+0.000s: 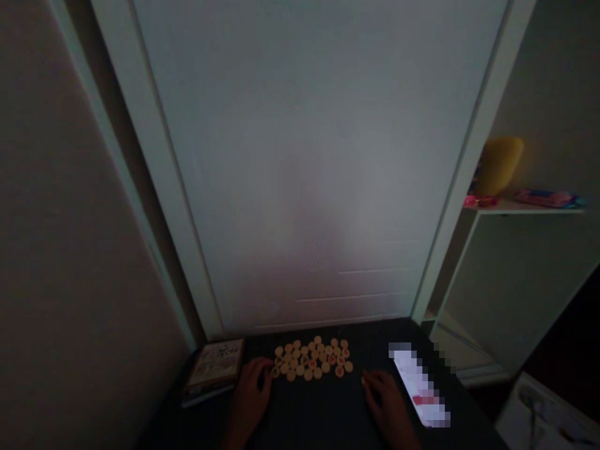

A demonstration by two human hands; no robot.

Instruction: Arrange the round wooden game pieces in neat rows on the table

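Round wooden xiangqi pieces (300, 370) lie in a loose cluster on the dark table (309, 425). Several show red characters and a few show dark ones; most look blank on top. At the cluster's left edge, my left hand (253, 389) has its thumb and fingers closed about a dark-marked xiangqi piece (275, 372) that still lies on the table. My right hand (385, 400) is to the right of the cluster, apart from it, with its fingertips pinched together. A small pale edge shows at those fingertips, apparently of another piece, mostly covered by the fingers.
A flat box (215, 362) with dark writing lies at the table's left. On the right is a lit phone (419, 387), its screen pixelated. A white panel (314, 187) rises behind the table. Farther right, a white shelf (529, 211) holds a yellow object (501, 165).
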